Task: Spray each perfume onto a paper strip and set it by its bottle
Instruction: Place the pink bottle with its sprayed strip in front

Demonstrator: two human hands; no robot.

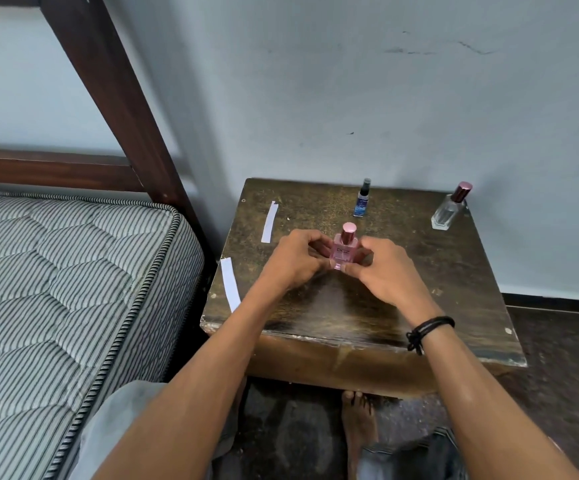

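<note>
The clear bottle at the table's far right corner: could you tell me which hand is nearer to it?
Right. The right hand grips the pink bottle, with the clear bottle beyond it to the right; the left hand holds the pink bottle's other side, farther away.

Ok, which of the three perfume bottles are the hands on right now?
The pink bottle at mid-table, gripped between the left hand and right hand. The small blue bottle and the clear bottle stand untouched at the back.
</note>
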